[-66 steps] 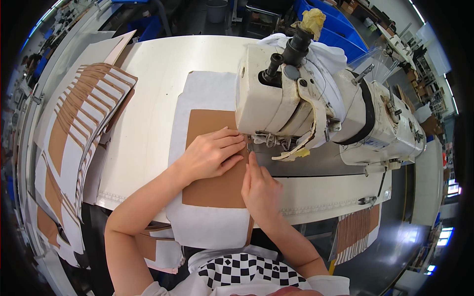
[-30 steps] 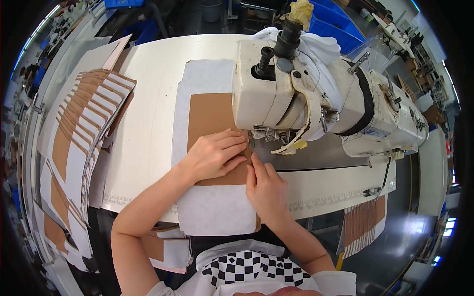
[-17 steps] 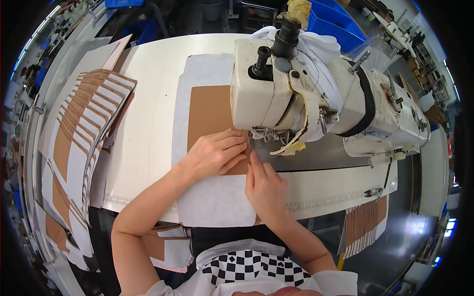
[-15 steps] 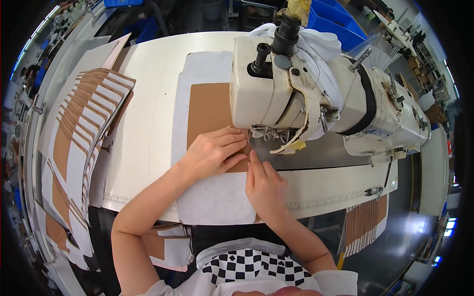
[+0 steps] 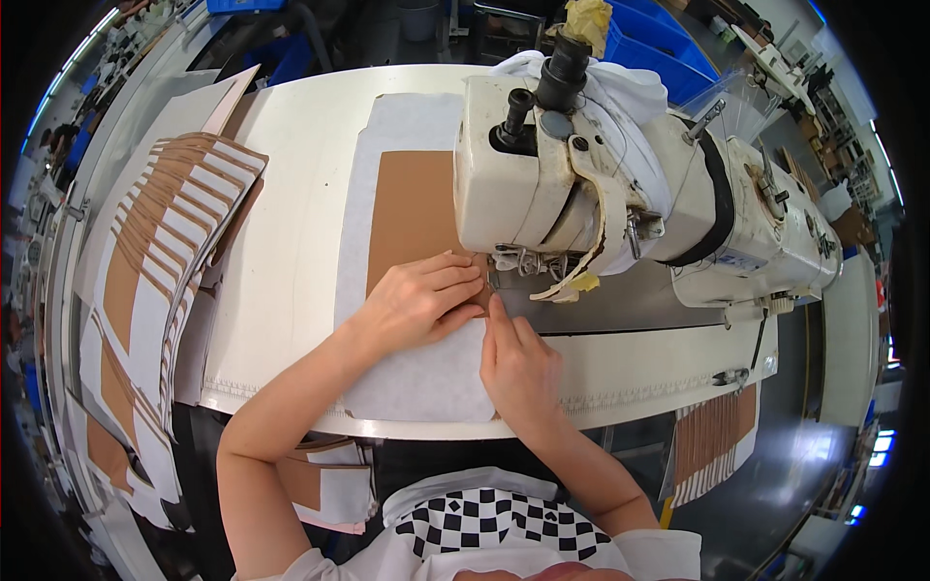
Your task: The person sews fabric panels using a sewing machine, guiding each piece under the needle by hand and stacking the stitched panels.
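A flat panel, a brown sheet (image 5: 412, 208) lying on a larger white backing sheet (image 5: 417, 378), rests on the sewing machine's table, its right edge by the needle area. My left hand (image 5: 421, 298) lies on the brown sheet with fingers stretched toward the presser foot (image 5: 513, 263). Close to the needle, my right hand (image 5: 521, 363) has thumb and forefinger together at the panel's right edge, the other fingers curled. The sewing machine head (image 5: 513, 184) hides part of the panel's far right side.
Several brown-and-white panels (image 5: 145, 252) are stacked in overlapping rows at the left. More striped pieces (image 5: 715, 441) hang below the table's right end. A white cloth (image 5: 630, 97) drapes over the machine. Blue bins (image 5: 659, 48) stand behind it.
The panel has slid a little away from me under the machine head; its near edge sits farther from the table's front. Both hands have stayed almost in place.
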`<state>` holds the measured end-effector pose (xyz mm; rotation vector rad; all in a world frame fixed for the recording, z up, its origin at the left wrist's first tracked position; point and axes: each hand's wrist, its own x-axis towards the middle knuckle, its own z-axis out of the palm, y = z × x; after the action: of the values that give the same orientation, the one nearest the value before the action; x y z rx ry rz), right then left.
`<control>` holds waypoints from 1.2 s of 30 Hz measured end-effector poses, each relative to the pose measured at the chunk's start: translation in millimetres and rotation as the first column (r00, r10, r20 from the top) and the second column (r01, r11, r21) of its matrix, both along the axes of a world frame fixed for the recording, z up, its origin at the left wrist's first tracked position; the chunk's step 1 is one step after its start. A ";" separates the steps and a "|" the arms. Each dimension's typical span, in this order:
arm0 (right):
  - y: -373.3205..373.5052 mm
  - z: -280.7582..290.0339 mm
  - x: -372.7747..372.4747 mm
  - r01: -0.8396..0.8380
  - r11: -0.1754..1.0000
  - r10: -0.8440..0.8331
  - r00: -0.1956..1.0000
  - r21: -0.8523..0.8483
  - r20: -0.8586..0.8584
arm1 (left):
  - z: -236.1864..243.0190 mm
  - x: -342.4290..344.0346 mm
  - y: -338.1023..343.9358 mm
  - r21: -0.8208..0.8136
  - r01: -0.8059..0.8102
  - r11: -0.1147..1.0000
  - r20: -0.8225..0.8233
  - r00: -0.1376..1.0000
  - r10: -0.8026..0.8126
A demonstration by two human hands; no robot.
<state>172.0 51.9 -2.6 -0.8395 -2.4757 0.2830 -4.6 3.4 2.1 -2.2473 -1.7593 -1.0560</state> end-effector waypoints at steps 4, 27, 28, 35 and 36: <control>3.7 -1.5 -5.0 -0.013 0.999 0.014 1.000 0.047 -0.019 | 4.1 1.3 3.4 0.007 -0.005 1.000 0.005 1.000 0.005; 0.3 0.7 0.6 -0.001 1.000 0.001 1.000 0.009 -0.022 | -1.0 1.2 1.9 0.031 -0.018 0.999 -0.009 1.000 0.019; 0.3 0.9 0.8 -0.010 1.000 0.010 1.000 0.009 -0.016 | -0.4 2.7 1.6 0.028 -0.015 1.000 -0.008 1.000 0.015; 4.5 -1.5 -4.5 -0.022 1.000 0.022 1.000 0.021 -0.014 | 6.0 1.1 4.1 -0.035 -0.093 0.995 -0.043 0.995 0.091; 3.7 -1.5 -4.5 -0.024 0.999 0.024 1.000 0.023 -0.014 | 5.2 0.5 4.7 -0.023 -0.102 0.994 -0.064 0.993 0.100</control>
<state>167.5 55.7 -4.1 -0.7965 -2.4727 0.2681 -4.2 8.2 7.4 -2.1551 -1.8506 -0.9384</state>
